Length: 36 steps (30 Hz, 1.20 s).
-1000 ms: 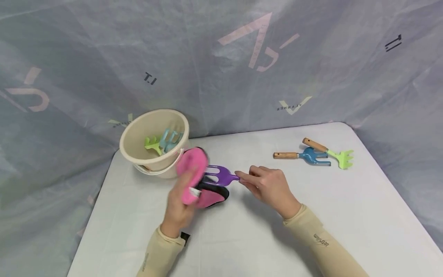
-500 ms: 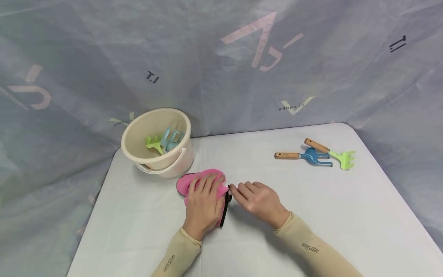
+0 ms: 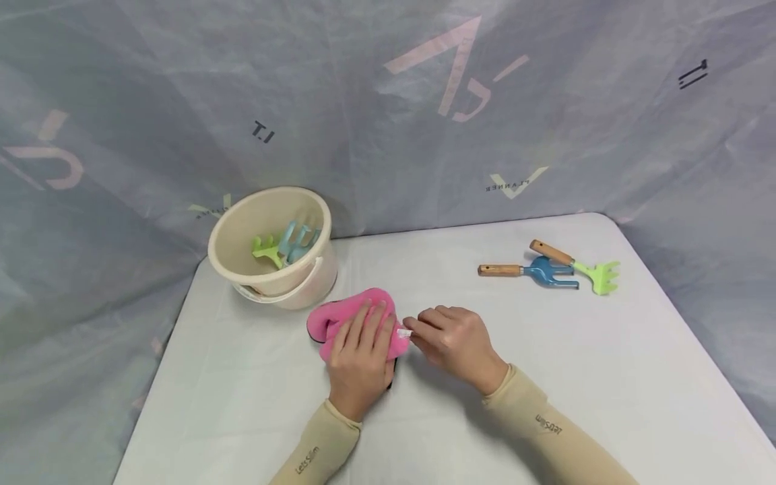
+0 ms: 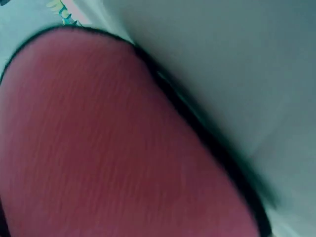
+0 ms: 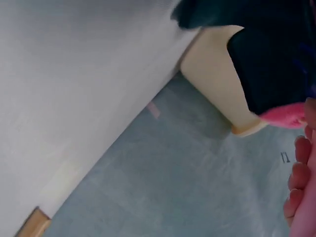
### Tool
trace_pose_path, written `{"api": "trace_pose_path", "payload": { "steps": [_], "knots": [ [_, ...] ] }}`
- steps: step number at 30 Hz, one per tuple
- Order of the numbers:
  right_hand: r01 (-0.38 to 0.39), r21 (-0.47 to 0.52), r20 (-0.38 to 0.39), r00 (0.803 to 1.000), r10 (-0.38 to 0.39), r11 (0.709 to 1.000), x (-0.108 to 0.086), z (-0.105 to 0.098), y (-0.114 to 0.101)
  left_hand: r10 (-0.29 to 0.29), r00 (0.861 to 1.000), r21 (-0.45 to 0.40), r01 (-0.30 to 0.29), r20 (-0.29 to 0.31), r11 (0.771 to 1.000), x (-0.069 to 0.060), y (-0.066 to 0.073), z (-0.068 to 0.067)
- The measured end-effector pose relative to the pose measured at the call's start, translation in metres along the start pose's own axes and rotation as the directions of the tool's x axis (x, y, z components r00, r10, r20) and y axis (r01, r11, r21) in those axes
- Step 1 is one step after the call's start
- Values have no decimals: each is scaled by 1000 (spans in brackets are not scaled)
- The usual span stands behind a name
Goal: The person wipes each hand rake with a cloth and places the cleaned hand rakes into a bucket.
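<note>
In the head view my left hand grips a soft pink cloth pad with black edging and a white tag, folded over on itself. Its fingers lie across the top, and the thumb is at the lower right edge. The pad's pink face fills much of the left wrist view. Right of the pad my right hand pinches close to the tag, fingers curled. A bit of the purple hand fork shows beside its thumb in the right wrist view; the fork's head is hidden in the pad.
A cream bucket stands back left, holding a green rake and a light blue fork. At the back right lie a blue hand fork and a green rake, wooden-handled and crossed. A grey curtain hangs behind the white table.
My left hand has brought the pink pad over the purple fork's head and turned palm down, covering the fork. Over the last half second the pad has folded over further beside the right hand.
</note>
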State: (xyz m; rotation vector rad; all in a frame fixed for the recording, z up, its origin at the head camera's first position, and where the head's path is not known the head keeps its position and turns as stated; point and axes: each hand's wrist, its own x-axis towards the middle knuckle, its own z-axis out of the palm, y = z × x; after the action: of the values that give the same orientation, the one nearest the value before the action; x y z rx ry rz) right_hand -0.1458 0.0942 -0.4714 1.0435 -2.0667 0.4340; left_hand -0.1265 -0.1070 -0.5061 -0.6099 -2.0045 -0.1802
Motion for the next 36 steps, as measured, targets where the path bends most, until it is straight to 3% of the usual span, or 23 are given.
{"api": "trace_pose_path", "payload": {
  "steps": [3, 5, 7, 9, 11, 13, 15, 19, 20, 21, 22, 23, 24, 26, 27, 28, 29, 30, 33, 34, 36],
  "knots": [
    [-55, 75, -15, 998, 56, 996, 2, -2, 1, 54, 989, 49, -47, -139, 998, 5, 0, 1],
    [-67, 108, -36, 997, 71, 992, 3, -1, 1, 43, 981, 34, -37, -190, 999, 9, -1, -1],
    [-58, 113, -60, 996, 65, 992, 5, -1, 2, -18, 978, -22, 14, -208, 1000, 14, -2, -5],
    [-43, 97, -90, 995, 52, 994, 6, 0, 1, -129, 975, -100, 112, -182, 989, 17, -5, -10],
    [-21, 59, -128, 991, 28, 998, 7, 0, 2, -264, 959, -191, 242, -104, 951, 19, -10, -15],
    [4, 13, -158, 987, -1, 1000, 8, 1, 1, -381, 925, -287, 367, 9, 885, 20, -15, -19],
    [24, -29, -178, 984, -29, 999, 7, 1, 1, -450, 884, -364, 463, 125, 808, 19, -20, -21],
    [35, -74, -194, 980, -49, 997, 6, 0, 2, -534, 796, -483, 601, 287, 637, 18, -33, -25],
    [32, -73, -196, 979, -46, 997, 6, 1, 2, -558, 769, -498, 633, 311, 593, 17, -36, -26],
    [27, -68, -199, 979, -40, 997, 6, 1, 2, -590, 730, -524, 672, 346, 524, 17, -39, -26],
    [19, -53, -205, 978, -29, 998, 5, 1, 3, -618, 686, -556, 706, 383, 439, 17, -41, -27],
    [7, -28, -208, 978, -13, 1000, 5, 1, 4, -639, 638, -591, 734, 430, 335, 17, -44, -27],
    [-7, 1, -212, 977, 7, 1000, 5, 1, 4, -650, 589, -632, 746, 481, 208, 17, -46, -27],
    [-40, 57, -215, 975, 52, 998, 5, 2, 5, -645, 505, -686, 726, 573, -40, 17, -48, -27],
    [-63, 87, -213, 974, 80, 994, 5, 3, 5, -636, 468, -700, 695, 614, -164, 17, -48, -27],
    [-86, 119, -211, 971, 110, 989, 5, 4, 6, -624, 442, -705, 660, 645, -262, 17, -48, -26],
    [-114, 150, -206, 968, 144, 982, 4, 4, 5, -616, 421, -708, 619, 665, -341, 17, -49, -26],
    [-146, 175, -197, 964, 180, 974, 4, 4, 5, -618, 409, -715, 579, 671, -392, 16, -49, -26],
    [-285, 230, -154, 933, 324, 931, 5, 2, 5, -649, 375, -734, 498, 663, -462, 16, -50, -25],
    [-331, 239, -139, 919, 370, 913, 5, 0, 5, -649, 374, -736, 488, 662, -469, 16, -50, -26],
    [-406, 226, -96, 895, 435, 885, 7, -2, 4, -623, 398, -729, 493, 674, -474, 16, -48, -26]
  ]
}}
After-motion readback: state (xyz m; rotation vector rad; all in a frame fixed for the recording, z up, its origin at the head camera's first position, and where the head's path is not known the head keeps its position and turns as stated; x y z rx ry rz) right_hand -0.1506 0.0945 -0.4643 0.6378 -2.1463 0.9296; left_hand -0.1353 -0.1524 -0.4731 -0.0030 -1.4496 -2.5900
